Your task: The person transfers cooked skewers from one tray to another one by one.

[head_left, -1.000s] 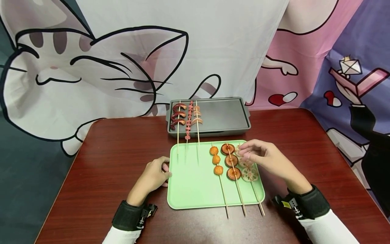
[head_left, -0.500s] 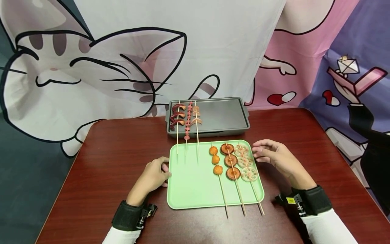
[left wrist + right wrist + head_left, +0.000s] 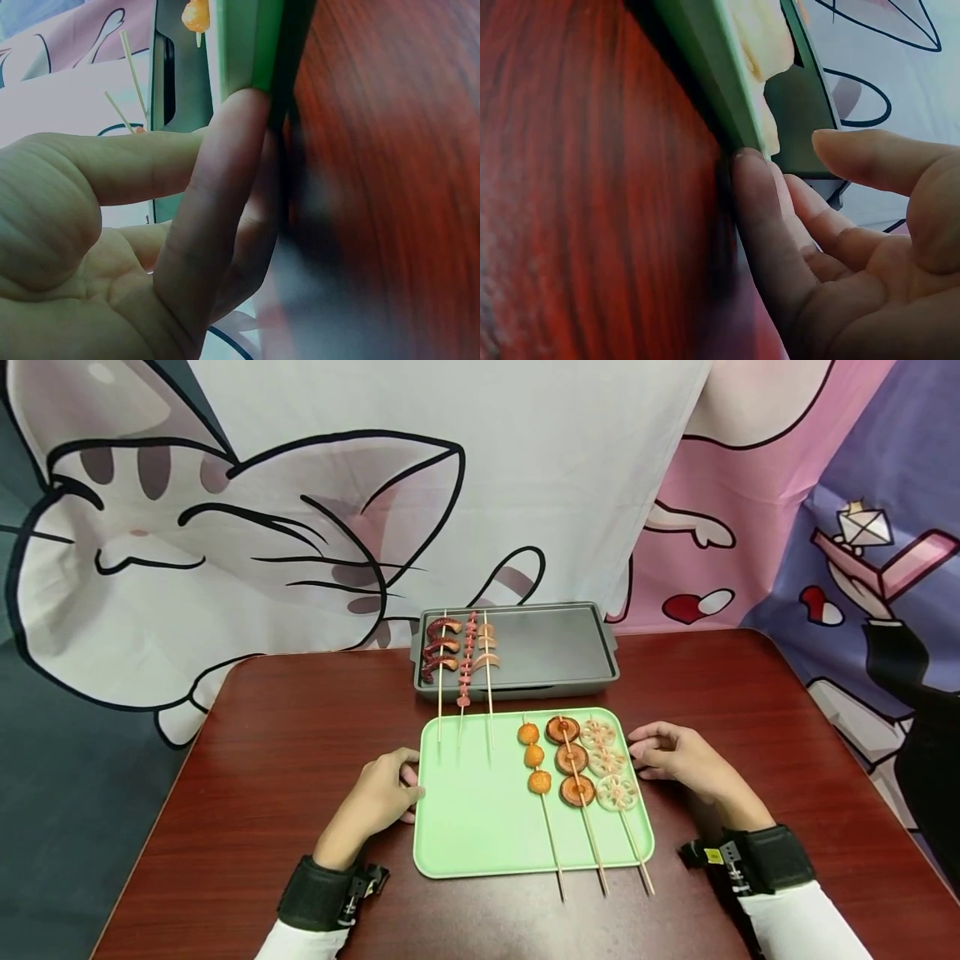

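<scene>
A light green tray (image 3: 465,827) lies on the table. On its right side are skewers of orange balls (image 3: 534,756), brown mushroom-like slices (image 3: 572,758) and lotus root slices (image 3: 617,793). My left hand (image 3: 382,789) grips the tray's left edge, thumb near the rim; in the left wrist view a finger (image 3: 217,172) meets the rim. At the tray's right edge is my right hand (image 3: 678,764), its fingers touching the side. In the right wrist view the thumb (image 3: 877,157) stands apart from the rim.
Behind the green tray stands a grey baking pan (image 3: 551,647). Three skewers, of curved dark red pieces (image 3: 442,646), pink pieces (image 3: 467,660) and tan slices (image 3: 486,643), lie at its left, sticks overhanging the green tray. A printed cloth (image 3: 570,477) hangs behind the table (image 3: 300,718).
My right hand has left the lotus root skewer, moved right off the tray, then come down to its right edge. My left hand stays at the left edge.
</scene>
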Demonstrator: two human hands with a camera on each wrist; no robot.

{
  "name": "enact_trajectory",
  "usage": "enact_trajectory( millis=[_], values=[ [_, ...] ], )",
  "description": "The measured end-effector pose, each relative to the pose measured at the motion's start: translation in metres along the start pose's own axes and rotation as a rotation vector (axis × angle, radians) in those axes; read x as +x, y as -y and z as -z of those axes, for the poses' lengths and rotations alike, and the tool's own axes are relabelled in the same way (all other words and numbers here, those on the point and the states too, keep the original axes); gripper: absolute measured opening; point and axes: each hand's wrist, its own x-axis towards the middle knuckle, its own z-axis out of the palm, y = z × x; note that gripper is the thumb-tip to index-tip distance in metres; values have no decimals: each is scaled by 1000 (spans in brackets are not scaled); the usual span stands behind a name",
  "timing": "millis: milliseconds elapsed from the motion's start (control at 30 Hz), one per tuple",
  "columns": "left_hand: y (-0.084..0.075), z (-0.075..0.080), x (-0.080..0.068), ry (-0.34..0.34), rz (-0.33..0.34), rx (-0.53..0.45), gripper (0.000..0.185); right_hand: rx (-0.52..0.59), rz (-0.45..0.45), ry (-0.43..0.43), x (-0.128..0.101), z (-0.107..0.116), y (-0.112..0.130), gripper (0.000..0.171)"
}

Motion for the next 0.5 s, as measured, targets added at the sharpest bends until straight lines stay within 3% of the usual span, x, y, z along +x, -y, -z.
enact_trajectory(
  millis=[300, 500],
  values=[
    [-1, -3, 0, 0, -6, 9, 46, -9, -38, -11, -5, -4, 0, 46],
    [-2, -3, -3, -14, -1, 24, 48, -10, -10, -12, -5, -11, 2, 49]
  ],
)
